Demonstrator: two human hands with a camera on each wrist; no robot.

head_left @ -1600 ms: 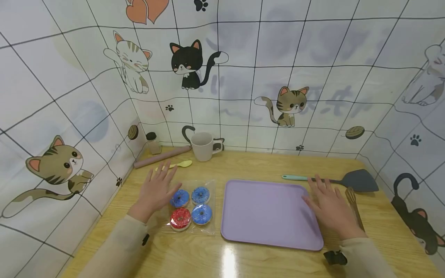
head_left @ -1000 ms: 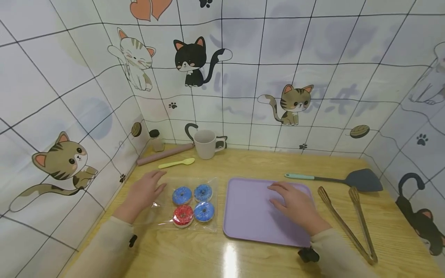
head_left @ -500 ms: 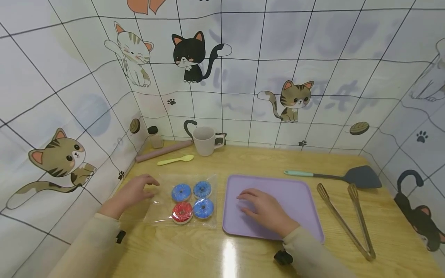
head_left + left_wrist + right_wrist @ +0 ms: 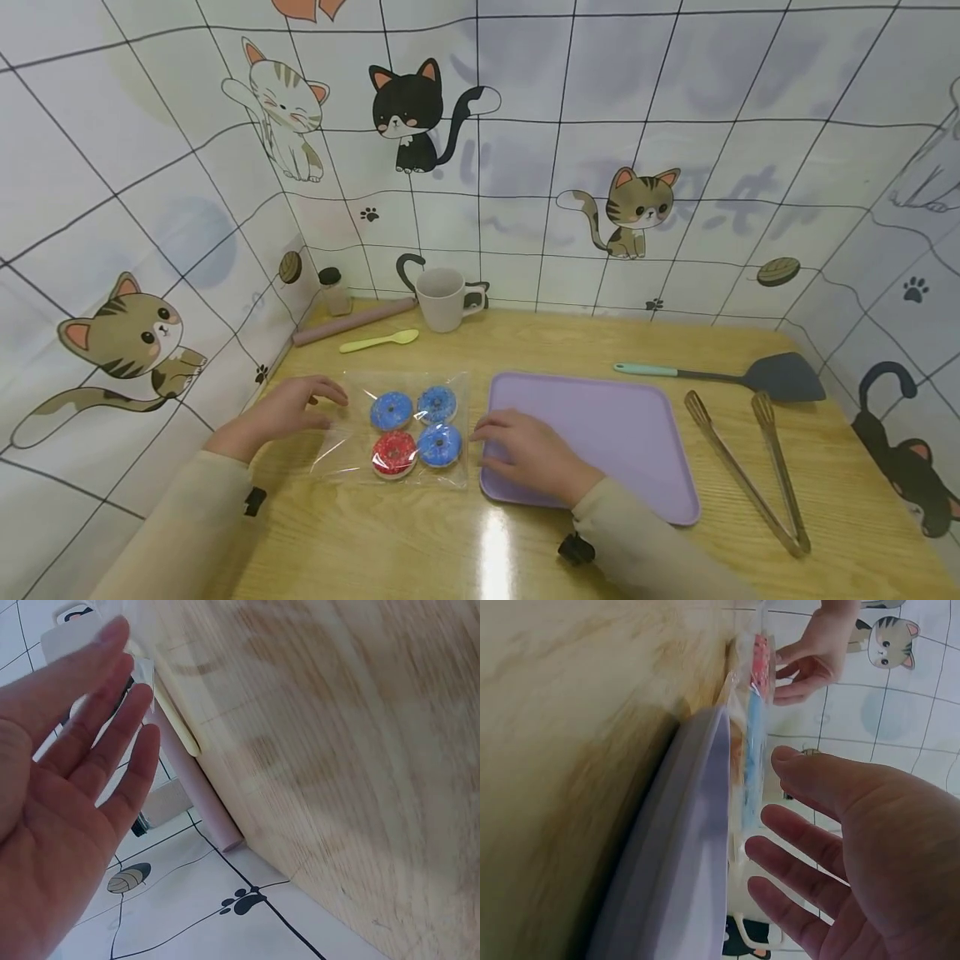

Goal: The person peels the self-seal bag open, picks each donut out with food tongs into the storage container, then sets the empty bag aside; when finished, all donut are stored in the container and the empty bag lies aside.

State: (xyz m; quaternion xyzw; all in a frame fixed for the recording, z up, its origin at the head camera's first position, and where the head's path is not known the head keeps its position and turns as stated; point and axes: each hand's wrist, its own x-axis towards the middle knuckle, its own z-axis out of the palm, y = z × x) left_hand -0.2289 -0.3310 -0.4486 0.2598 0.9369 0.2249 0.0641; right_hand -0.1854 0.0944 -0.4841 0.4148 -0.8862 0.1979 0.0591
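A clear plastic bag (image 4: 401, 429) lies flat on the wooden table with three blue doughnuts and one red doughnut (image 4: 393, 452) inside. My left hand (image 4: 296, 410) rests at the bag's left edge with relaxed fingers, and its fingertips touch the plastic. My right hand (image 4: 521, 448) lies over the left part of the purple tray (image 4: 622, 433), fingers loose, tips at the bag's right edge. In the right wrist view my right hand (image 4: 855, 847) hovers open beside the tray (image 4: 682, 855) and the bag (image 4: 754, 735). The left wrist view shows my left hand (image 4: 67, 772) with straight fingers, holding nothing.
At the back left stand a beige mug (image 4: 441, 298), a pink rolling pin (image 4: 352, 322), a yellow spoon (image 4: 378, 340) and a small jar (image 4: 332, 292). A dark spatula (image 4: 750, 375) and wooden tongs (image 4: 750, 467) lie right of the tray. Patterned walls enclose three sides.
My right hand has slid left across the tray from the tongs to the bag's right edge. My left hand has drawn back off the doughnuts to the bag's left edge.
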